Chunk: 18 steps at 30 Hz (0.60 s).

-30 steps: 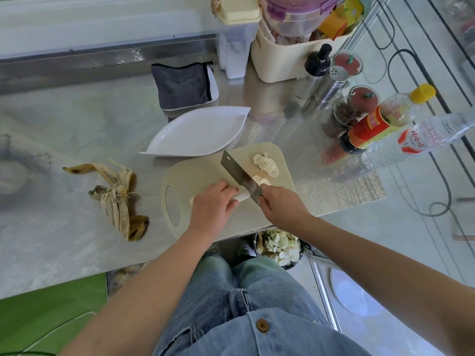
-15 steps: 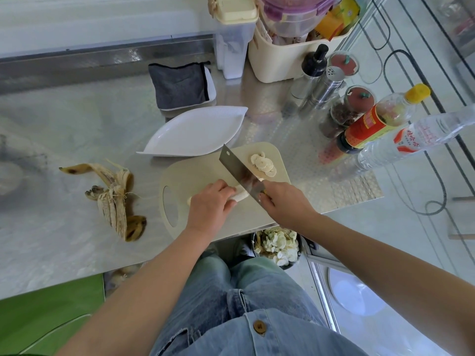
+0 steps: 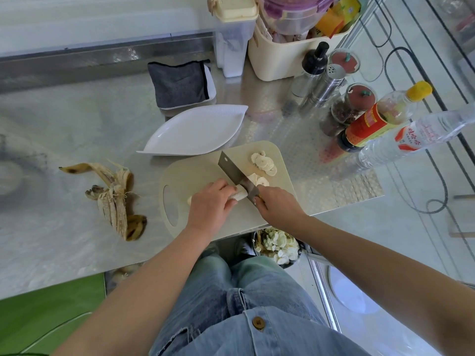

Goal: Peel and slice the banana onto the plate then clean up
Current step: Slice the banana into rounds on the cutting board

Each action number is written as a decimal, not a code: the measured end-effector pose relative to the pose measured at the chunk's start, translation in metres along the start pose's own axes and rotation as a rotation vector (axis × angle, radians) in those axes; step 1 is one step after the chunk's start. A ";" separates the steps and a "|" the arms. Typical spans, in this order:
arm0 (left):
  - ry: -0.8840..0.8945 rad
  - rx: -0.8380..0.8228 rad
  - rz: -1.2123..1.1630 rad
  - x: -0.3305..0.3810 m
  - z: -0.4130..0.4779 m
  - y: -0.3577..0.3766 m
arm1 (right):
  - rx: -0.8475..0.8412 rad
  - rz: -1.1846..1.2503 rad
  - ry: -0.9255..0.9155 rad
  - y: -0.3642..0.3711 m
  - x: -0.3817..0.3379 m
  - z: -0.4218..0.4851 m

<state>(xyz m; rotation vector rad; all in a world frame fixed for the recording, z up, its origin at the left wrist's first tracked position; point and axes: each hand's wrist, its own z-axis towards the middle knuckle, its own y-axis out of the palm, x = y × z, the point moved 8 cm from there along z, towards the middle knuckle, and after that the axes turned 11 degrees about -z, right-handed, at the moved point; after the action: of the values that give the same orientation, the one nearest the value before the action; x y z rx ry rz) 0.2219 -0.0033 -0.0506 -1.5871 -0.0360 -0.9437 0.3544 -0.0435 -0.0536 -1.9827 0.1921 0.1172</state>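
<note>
Fingers (image 3: 224, 185) of left hand (image 3: 208, 208) curl over banana (image 3: 240, 195); right hand (image 3: 280, 209) grips knife (image 3: 234, 170).

White plate (image 3: 195, 131), grey cloth (image 3: 178, 84)

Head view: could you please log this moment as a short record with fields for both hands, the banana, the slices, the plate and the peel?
Left hand: holds the banana down on the cutting board
Right hand: grips the knife, blade at the banana's cut end
Slices: on the board, right of the blade
Plate: behind the board, no slices on it
Peel: on the counter, left of the board
</note>
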 end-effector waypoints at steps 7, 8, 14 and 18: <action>0.003 0.011 -0.014 -0.001 0.000 -0.001 | 0.039 0.020 -0.023 -0.010 0.000 0.001; -0.001 0.013 -0.020 -0.001 0.000 -0.001 | 0.056 0.028 -0.022 -0.015 0.001 -0.001; 0.002 0.012 0.003 -0.001 0.000 -0.002 | 0.062 0.005 -0.043 -0.030 0.001 -0.011; 0.002 0.009 0.003 0.000 0.000 -0.002 | 0.027 -0.009 -0.057 -0.028 0.001 -0.014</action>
<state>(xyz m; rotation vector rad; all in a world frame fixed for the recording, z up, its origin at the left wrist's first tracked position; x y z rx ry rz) 0.2207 -0.0031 -0.0496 -1.5775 -0.0370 -0.9416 0.3603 -0.0450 -0.0231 -1.9510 0.1469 0.1645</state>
